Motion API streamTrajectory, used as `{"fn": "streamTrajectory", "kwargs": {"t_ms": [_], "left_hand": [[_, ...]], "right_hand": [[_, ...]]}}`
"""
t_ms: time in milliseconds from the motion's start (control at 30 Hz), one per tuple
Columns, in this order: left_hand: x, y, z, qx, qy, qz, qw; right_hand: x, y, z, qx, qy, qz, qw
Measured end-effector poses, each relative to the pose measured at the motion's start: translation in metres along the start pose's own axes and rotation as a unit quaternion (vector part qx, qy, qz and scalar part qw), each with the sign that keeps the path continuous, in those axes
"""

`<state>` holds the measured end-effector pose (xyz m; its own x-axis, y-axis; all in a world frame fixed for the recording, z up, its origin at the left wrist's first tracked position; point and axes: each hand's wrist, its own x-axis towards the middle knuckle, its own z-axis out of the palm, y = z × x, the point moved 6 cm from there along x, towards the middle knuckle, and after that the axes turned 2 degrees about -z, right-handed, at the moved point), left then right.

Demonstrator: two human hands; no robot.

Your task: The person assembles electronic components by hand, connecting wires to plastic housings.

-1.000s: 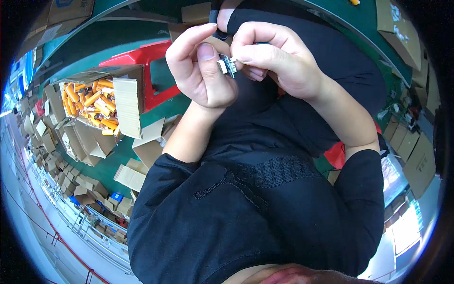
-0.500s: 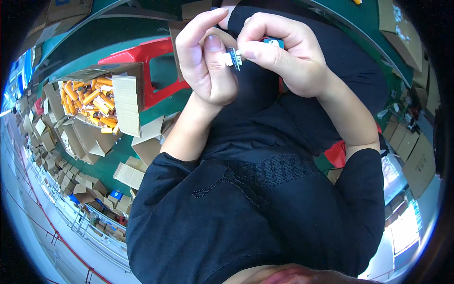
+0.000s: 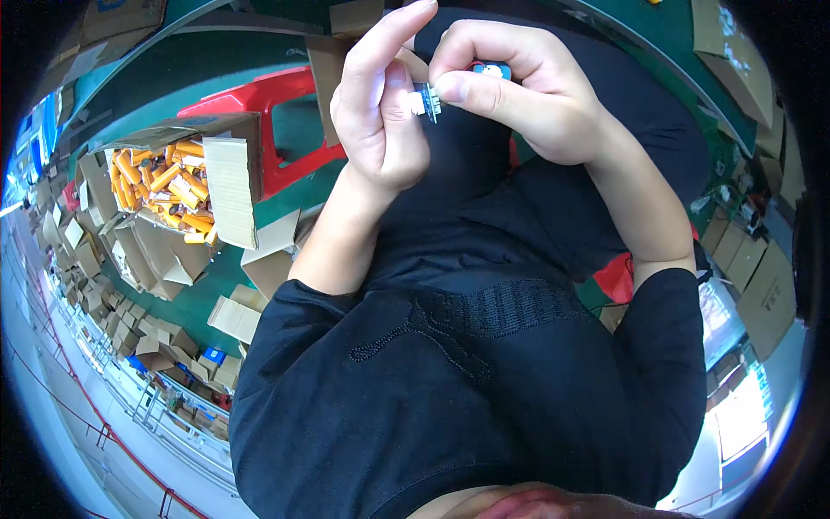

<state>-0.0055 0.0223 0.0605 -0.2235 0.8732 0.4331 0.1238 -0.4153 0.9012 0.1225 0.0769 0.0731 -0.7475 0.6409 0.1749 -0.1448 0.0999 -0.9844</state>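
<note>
Between thumb and fingers, my left hand (image 3: 380, 121) holds a small dark circuit board (image 3: 427, 102) with pale connectors on it. My right hand (image 3: 536, 95) is closed, its thumb and forefinger pinched right against the board's edge. Tucked in its curled fingers is a small blue part (image 3: 492, 69) with a white patch and a red wire; the rest of it is hidden. What lies in the pinch itself is too covered to make out. Both hands are held up above my dark-clothed lap.
To the left, an open cardboard box (image 3: 232, 195) holds many orange cylinders (image 3: 164, 177). Beside it stands a red plastic stool (image 3: 298, 156) on the green floor. More cartons (image 3: 765, 294) stand at the right, and a long heap of boxes (image 3: 164, 346) runs along the left.
My right fingertips have come closer to the board and now press at its edge. My left hand has shifted slightly, its raised forefinger a little higher.
</note>
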Motion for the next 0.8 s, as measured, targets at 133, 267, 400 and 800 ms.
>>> {"fn": "streamTrajectory", "kwargs": {"t_ms": [133, 267, 400, 800], "left_hand": [[0.004, 0.005, 0.000, 0.071, -0.044, 0.095, 0.992], [0.004, 0.001, -0.006, 0.059, -0.004, 0.015, 0.998], [0.000, -0.003, -0.005, -0.048, 0.056, -0.057, 0.996], [-0.004, -0.014, 0.000, -0.107, 0.043, -0.117, 0.987]], "right_hand": [[0.001, 0.001, 0.001, 0.018, -0.006, -0.009, 1.000], [0.005, 0.005, -0.003, -0.024, 0.000, 0.075, 0.997], [0.007, 0.005, 0.000, -0.026, 0.049, 0.012, 0.998], [0.000, 0.007, -0.006, 0.018, 0.107, 0.080, 0.991]]}}
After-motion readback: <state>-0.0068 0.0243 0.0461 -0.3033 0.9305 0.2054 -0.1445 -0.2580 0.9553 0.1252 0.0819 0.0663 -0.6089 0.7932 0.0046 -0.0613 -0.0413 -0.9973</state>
